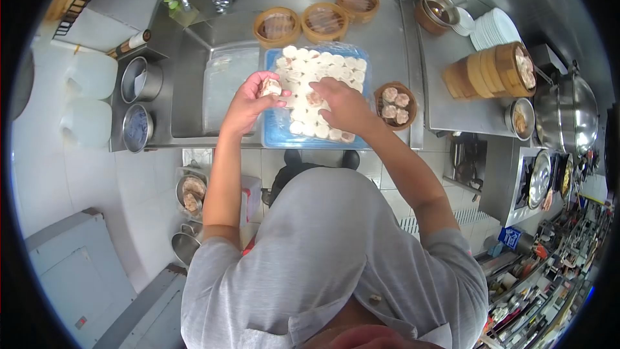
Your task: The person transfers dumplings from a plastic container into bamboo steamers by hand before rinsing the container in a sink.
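Note:
My left hand (250, 103) is closed around a siu mai dumpling (270, 87), held at the left edge of a blue tray (274, 137). Its pale wrapper shows between thumb and fingers. Rows of white-wrapped dumplings (319, 130) cover most of the tray. Over the middle of these rows, my right hand (343, 102) reaches in from the right with thumb and fingers apart. A dumpling with pinkish filling (314, 98) lies between those fingertips; contact with it is hard to make out. Right of the tray, a round bamboo steamer (414, 115) holds several siu mai.
Three bamboo steamers (276, 24) stand behind the tray. To the left are a sink (187, 84) and metal pots (141, 79). On the right counter are stacked steamers (470, 76), white plates (496, 28) and a metal bowl (520, 118). A large steel pot (568, 113) stands beyond.

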{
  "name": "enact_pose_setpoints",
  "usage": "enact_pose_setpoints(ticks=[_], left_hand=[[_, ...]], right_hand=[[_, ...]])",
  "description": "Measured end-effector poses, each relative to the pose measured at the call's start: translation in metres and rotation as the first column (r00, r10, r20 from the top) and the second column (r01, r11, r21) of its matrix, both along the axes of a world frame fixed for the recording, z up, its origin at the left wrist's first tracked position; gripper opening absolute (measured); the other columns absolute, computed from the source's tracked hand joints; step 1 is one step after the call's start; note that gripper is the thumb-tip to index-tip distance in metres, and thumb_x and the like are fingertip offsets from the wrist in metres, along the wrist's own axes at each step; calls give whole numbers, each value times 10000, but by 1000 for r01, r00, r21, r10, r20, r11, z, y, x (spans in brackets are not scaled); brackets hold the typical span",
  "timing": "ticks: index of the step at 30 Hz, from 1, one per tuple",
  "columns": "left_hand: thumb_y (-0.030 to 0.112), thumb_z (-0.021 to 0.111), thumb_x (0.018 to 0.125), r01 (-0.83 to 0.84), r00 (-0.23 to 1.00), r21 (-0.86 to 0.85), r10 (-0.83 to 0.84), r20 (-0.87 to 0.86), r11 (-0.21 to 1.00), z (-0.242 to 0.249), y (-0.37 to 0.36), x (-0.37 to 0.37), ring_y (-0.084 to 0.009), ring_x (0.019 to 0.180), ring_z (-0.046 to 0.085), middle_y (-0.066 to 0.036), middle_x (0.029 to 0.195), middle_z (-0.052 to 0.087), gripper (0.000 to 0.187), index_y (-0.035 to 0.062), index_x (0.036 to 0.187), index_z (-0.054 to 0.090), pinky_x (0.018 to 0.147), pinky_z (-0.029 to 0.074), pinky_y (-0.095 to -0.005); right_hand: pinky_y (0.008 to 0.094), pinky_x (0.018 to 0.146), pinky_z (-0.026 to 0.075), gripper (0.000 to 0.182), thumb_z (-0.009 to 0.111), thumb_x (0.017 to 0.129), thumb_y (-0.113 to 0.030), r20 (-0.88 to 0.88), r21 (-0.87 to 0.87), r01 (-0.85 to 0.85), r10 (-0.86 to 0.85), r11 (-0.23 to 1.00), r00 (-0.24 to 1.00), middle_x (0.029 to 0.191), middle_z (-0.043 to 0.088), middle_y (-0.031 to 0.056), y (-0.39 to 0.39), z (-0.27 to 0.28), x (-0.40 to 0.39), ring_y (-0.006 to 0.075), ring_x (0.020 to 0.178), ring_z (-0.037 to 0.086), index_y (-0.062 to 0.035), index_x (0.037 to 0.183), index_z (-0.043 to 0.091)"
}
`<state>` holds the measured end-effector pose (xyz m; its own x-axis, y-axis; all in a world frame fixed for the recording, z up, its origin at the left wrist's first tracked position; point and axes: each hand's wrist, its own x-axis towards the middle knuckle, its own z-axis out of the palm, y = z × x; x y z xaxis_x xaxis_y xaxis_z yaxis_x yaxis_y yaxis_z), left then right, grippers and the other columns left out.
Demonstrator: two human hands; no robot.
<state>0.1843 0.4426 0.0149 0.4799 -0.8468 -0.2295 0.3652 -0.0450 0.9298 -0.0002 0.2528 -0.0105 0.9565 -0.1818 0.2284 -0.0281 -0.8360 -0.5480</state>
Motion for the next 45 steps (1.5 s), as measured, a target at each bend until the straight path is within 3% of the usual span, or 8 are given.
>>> enact_pose_setpoints(ticks=[3,6,12,17,23,35,44,45], left_hand=[[-2,696,855,-12,963,96,-14,270,995,-18,5,41,-218,1000,708,-94,1061,668,378,9,1214,576,798,564,-332],[97,763,816,-114,631,162,-54,774,980,-16,-8,87,-295,963,718,-158,1061,697,404,18,1175,596,806,559,-375],[143,777,733,-158,287,174,-123,950,972,-45,-83,173,-356,912,661,-159,901,660,369,57,1065,644,816,516,-416],[110,746,736,-263,247,236,-171,954,935,-102,-139,213,-367,934,653,-163,963,655,272,63,987,652,847,526,-462],[87,745,733,-334,209,381,-326,922,862,-109,-162,219,-375,994,657,-159,1065,635,253,83,971,660,853,548,-473],[48,760,692,-387,112,358,-342,933,850,-115,-162,217,-349,1072,611,-132,1100,643,310,59,982,652,899,539,-446],[292,760,810,-413,343,434,-305,888,800,-108,-133,240,-385,1171,590,-198,1241,636,554,55,1278,578,985,497,-480],[325,707,853,-411,265,445,-363,893,795,-125,-125,251,-366,1044,646,-200,1145,669,472,33,1206,595,904,533,-471]], right_hand=[[445,830,565,312,679,799,-90,-198,-125,-59,33,990,980,1024,633,153,7,-3,30,341,1000,648,-60,1108,654],[454,774,570,133,642,796,-72,-258,-146,-102,62,984,964,952,636,149,6,-21,45,346,930,661,-39,925,649],[432,748,568,209,710,733,-95,-214,-6,-19,17,1000,977,920,651,142,8,-26,52,334,865,679,-27,922,653],[369,711,546,401,809,660,-78,-115,323,234,-207,917,972,918,685,134,-18,-6,74,314,789,666,-33,1041,690],[428,780,550,316,736,738,-83,160,26,136,-138,990,977,926,692,153,-80,-12,202,373,884,658,-25,1040,665],[427,907,519,171,678,743,-76,-157,-392,-37,-27,919,987,920,725,99,-107,-63,301,308,990,643,-105,909,707],[445,862,541,343,764,723,-105,98,-103,34,-24,994,995,944,723,134,-109,-58,283,364,962,655,-79,1060,708],[440,862,542,362,777,728,-116,145,-66,53,-43,996,989,958,726,133,-111,-52,271,359,964,662,-77,1081,706]])
